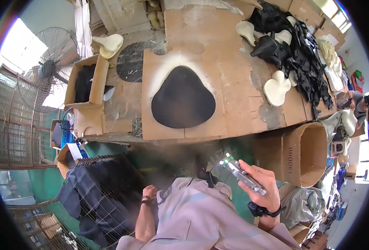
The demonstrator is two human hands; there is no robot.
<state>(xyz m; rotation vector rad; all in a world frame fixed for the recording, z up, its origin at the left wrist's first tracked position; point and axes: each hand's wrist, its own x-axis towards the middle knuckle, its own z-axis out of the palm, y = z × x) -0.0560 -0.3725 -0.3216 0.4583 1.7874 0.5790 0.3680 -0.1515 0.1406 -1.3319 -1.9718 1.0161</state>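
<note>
A spray gun (244, 176) with a green ring near its nozzle is in my right hand (261, 183), fingers wrapped round it, in front of the bench edge. Beyond it, a black rounded-triangle sheet (183, 98) lies flat on a cardboard sheet (151, 130), with a pale sprayed halo round its upper edges. My left hand (150, 191) hangs low beside my body with its fingers curled; whether anything is in them is hidden. Nearest to that hand is a wire rack (109, 200) with dark fabric-like pieces (84, 208) over it.
Cream saddle-shaped pads (276, 89) and a heap of black saddle-shaped covers (303, 62) occupy the bench's right. At its left stands an open carton (96, 89) holding black pieces. A large fan (48, 68) is farther left. A big cardboard box (292, 154) lies below the right edge.
</note>
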